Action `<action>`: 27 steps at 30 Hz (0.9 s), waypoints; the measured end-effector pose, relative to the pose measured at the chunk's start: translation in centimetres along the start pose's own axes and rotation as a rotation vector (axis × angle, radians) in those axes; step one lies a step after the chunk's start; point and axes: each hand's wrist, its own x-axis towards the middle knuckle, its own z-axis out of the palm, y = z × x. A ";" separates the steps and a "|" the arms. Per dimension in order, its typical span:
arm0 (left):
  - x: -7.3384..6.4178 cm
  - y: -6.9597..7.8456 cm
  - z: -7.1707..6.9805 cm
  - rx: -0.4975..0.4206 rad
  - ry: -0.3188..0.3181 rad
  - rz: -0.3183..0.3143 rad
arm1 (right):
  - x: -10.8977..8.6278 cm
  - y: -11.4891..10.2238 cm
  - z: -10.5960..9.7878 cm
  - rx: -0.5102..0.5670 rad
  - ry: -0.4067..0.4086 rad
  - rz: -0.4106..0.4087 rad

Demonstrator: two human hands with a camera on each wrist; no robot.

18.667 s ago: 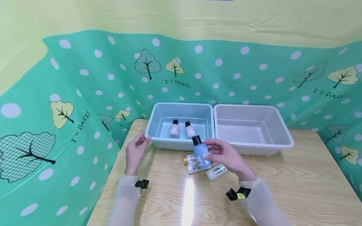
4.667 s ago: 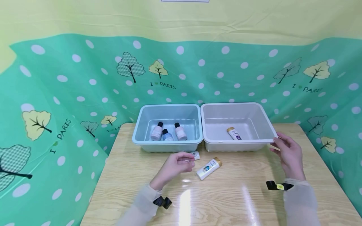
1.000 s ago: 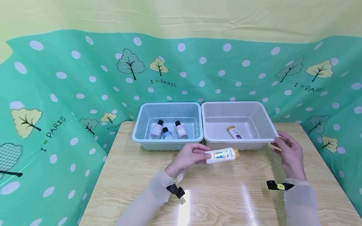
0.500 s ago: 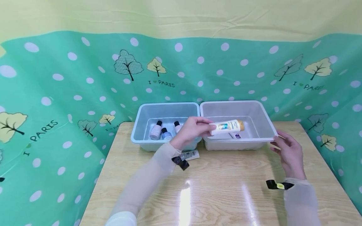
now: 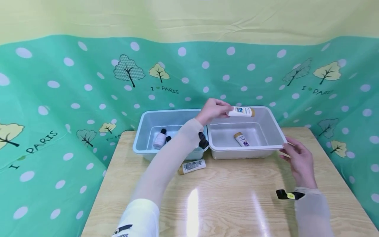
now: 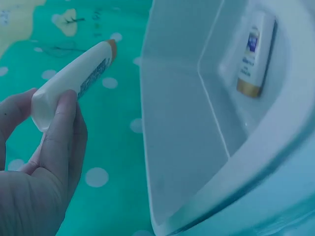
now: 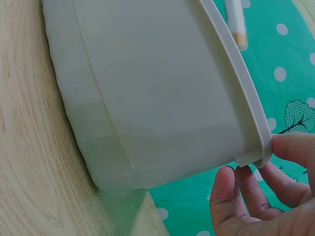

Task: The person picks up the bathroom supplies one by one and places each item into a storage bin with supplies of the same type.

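Observation:
My left hand [image 5: 214, 111] pinches a white shampoo bottle [image 5: 241, 111] with a gold cap by its base end. It holds the bottle raised over the far side of the pale grey bin [image 5: 247, 147], cap pointing right. In the left wrist view, the thumb and fingers grip the white bottle [image 6: 71, 81] around its bottom. Inside the grey bin lies a smaller white bottle [image 5: 241, 140] with a gold cap and purple label. My right hand [image 5: 300, 161] holds the bin's front right corner; in the right wrist view its fingertips [image 7: 283, 145] are at the rim.
A light blue bin [image 5: 148, 152] stands left of the grey one, with a pale pink black-capped bottle [image 5: 160, 141] inside; my left forearm hides much of its contents. A white gold-capped bottle [image 5: 193, 166] lies on the wooden table [image 5: 231, 197] before it. A green polka-dot cloth [image 5: 189, 70] hangs behind.
Since about a second ago, my left hand has carried the shampoo bottle up and away from the table's front, over the grey bin. Earlier, a blue bottle went into the blue bin.

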 end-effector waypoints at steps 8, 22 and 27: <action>4.0 -0.8 1.8 0.167 0.129 0.004 | 0.1 0.0 0.4 0.007 -0.018 -0.014; 5.7 -4.2 4.2 0.392 0.045 -0.138 | 0.2 0.2 0.2 -0.006 -0.005 -0.020; 5.3 -4.1 4.5 0.397 0.025 -0.135 | 0.2 0.3 -0.1 -0.003 -0.010 -0.036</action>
